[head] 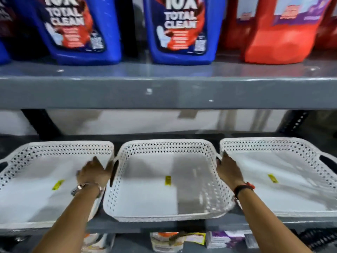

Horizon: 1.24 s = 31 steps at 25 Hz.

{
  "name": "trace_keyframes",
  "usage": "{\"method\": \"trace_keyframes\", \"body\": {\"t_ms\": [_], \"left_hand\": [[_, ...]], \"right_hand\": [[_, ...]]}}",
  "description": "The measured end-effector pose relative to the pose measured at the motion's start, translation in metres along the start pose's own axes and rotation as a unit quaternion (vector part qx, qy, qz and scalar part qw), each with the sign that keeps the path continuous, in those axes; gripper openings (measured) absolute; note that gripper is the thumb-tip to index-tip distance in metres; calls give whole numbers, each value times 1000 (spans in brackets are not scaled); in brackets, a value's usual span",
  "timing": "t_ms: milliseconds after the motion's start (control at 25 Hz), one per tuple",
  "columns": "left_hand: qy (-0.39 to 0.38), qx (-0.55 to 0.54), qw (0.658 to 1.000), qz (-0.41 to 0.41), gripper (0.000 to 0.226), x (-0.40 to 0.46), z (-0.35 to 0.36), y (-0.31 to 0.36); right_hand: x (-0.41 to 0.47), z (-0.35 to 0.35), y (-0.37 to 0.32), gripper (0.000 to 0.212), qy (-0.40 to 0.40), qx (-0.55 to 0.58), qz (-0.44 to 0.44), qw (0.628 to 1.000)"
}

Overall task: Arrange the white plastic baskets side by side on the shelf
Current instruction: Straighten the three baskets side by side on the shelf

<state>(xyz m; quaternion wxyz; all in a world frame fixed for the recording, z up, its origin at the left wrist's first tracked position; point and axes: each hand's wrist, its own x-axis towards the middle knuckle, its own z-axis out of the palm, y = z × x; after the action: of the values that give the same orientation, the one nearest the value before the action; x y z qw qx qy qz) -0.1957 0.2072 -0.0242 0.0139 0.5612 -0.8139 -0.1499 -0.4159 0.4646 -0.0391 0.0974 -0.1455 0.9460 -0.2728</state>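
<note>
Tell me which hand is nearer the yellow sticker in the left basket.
Left. The left hand rests at the left basket's right wall, just right of and above the yellow sticker. The right hand is far off, across the middle basket.

Three white plastic baskets sit in a row on the grey shelf (116,225), all upright and empty, with perforated walls and solid floors. The left basket (36,189) and the middle basket (160,194) look to be touching at their rims, though blur makes that hard to confirm. The right basket (284,183) lies just beside the middle one. Each carries a small yellow sticker on its floor. The middle basket's front edge overhangs the shelf lip and shows a dark handle slot on its left wall.
</note>
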Motion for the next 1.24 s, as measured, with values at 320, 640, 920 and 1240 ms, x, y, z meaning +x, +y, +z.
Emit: {"method": "trace_keyframes", "body": {"t_ms": [320,640,920,1240], "left_hand": [[-26,-100,991,80,40,7,16,15],[-3,-108,988,114,33,42,19,40],[-5,-78,989,124,52,61,23,57],[-8,-103,988,115,51,34,23,42]], "right_hand": [[-6,7,1,53,2,-135,-67,989],[30,12,-15,63,27,-135,-70,988],[51,13,-21,65,52,-97,-81,991],[30,12,-9,64,40,-89,-75,992]]}}
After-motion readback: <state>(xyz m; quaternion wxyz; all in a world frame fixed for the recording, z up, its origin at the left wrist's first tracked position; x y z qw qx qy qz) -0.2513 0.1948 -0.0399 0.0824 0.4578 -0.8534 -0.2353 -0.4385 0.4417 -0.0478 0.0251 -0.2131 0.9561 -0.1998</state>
